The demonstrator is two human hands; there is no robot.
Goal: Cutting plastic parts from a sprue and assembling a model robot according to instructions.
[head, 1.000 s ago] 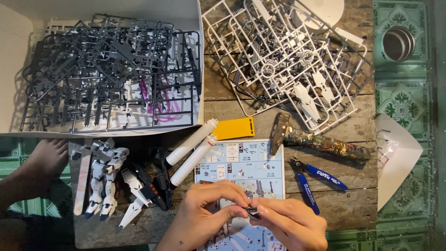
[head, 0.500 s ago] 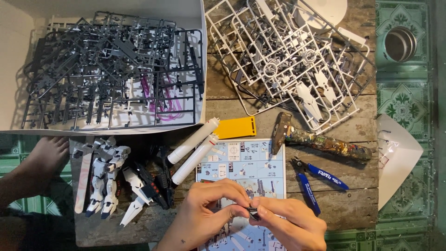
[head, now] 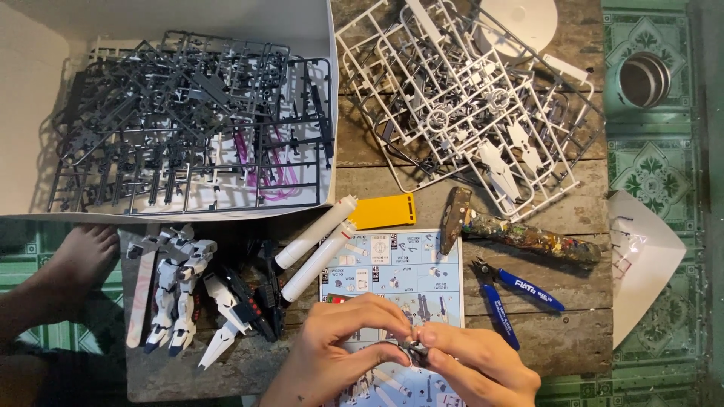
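Both the left hand [head: 343, 347] and right hand [head: 471, 365] pinch a small dark part [head: 414, 348] between fingertips, held low over the manual [head: 392, 267] on the tabletop [head: 573, 332], with the blue nippers [head: 513, 294] lying close by the right hand.

Open white cardboard box [head: 320, 98] at upper left, holding grey plastic part frames [head: 188, 120]
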